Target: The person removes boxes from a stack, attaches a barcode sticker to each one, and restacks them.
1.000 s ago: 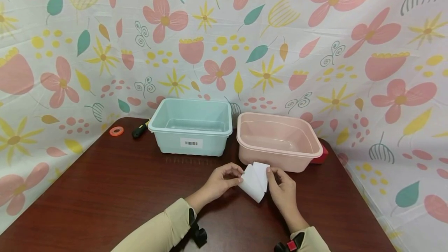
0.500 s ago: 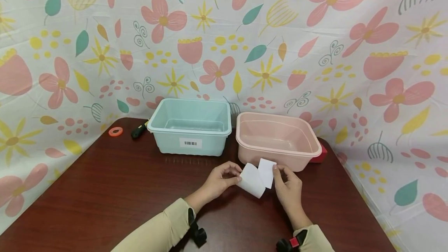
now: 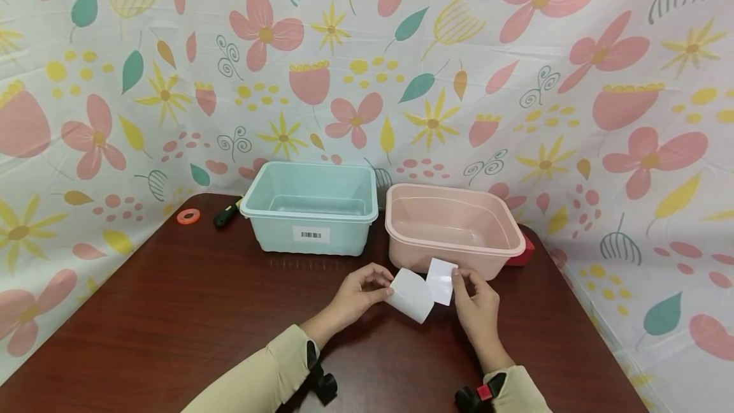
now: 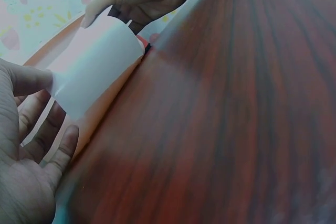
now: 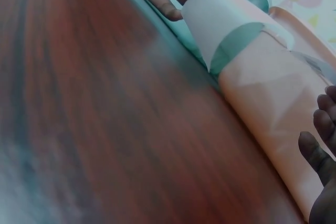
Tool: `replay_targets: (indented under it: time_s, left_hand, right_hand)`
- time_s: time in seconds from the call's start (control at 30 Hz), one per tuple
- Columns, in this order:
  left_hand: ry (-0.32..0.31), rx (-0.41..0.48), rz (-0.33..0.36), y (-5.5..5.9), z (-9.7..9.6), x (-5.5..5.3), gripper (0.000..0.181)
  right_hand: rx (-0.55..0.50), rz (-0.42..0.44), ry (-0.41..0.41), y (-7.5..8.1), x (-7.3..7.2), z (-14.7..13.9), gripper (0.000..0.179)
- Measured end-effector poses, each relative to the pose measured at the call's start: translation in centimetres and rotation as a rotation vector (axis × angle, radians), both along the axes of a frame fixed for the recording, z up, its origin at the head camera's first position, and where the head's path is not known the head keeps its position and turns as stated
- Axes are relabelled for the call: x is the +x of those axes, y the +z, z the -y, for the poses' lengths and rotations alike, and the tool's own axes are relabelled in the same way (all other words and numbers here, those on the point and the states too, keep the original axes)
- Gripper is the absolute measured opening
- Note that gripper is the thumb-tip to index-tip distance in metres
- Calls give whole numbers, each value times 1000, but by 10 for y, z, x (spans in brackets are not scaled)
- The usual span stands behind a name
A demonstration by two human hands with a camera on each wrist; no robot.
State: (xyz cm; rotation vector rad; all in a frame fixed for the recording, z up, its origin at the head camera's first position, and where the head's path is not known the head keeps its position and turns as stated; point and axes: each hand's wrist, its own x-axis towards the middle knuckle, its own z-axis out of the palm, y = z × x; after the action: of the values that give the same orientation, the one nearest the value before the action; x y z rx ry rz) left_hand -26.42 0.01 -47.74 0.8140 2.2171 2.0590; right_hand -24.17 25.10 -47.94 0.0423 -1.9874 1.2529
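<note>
My left hand (image 3: 358,296) pinches the left edge of a curled piece of white paper (image 3: 410,296), which looks like a label's backing sheet. A smaller, glossy white label (image 3: 441,280) is pinched at its right edge between thumb and fingers of my right hand (image 3: 477,303). The two pieces meet near their inner edges; whether they are still joined there I cannot tell. Both are held above the table, in front of the pink basin (image 3: 447,253). The right wrist view shows the paper (image 5: 226,19) bowed into an arch, with the label (image 5: 315,64) seen nearly edge-on.
A light blue bin (image 3: 312,232) with a barcode label stands left of the basin. Farther left lie an orange tape roll (image 3: 188,216) and a dark-handled tool (image 3: 226,215). A red object (image 3: 522,253) shows behind the basin. Floral cloth hangs behind the brown table (image 3: 201,311).
My right hand has moved right and slightly up, drawing the label away from the curled paper, so they overlap less. The left hand has shifted very little and keeps its pinch.
</note>
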Motion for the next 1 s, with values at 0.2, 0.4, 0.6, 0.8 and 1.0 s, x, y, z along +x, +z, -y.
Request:
replay_targets:
  time_s: [0.2, 0.4, 0.6, 0.8, 1.0]
  left_hand:
    - [-2, 13, 18, 1, 0, 0, 22]
    - [-3, 28, 18, 0, -1, 0, 24]
    - [28, 35, 29, 1, -1, 0, 23]
    - [89, -7, 16, 3, 0, -1, 21]
    - [141, -34, 21, 3, 3, -1, 20]
  right_hand:
    - [-13, 14, -11, 1, 0, -3, 13]
    - [-32, 33, -9, 2, 1, -5, 13]
    - [-24, 37, -21, 1, 0, -10, 14]
    - [-44, 63, -50, 1, -2, -14, 16]
    - [-92, 45, 13, 1, -2, -13, 13]
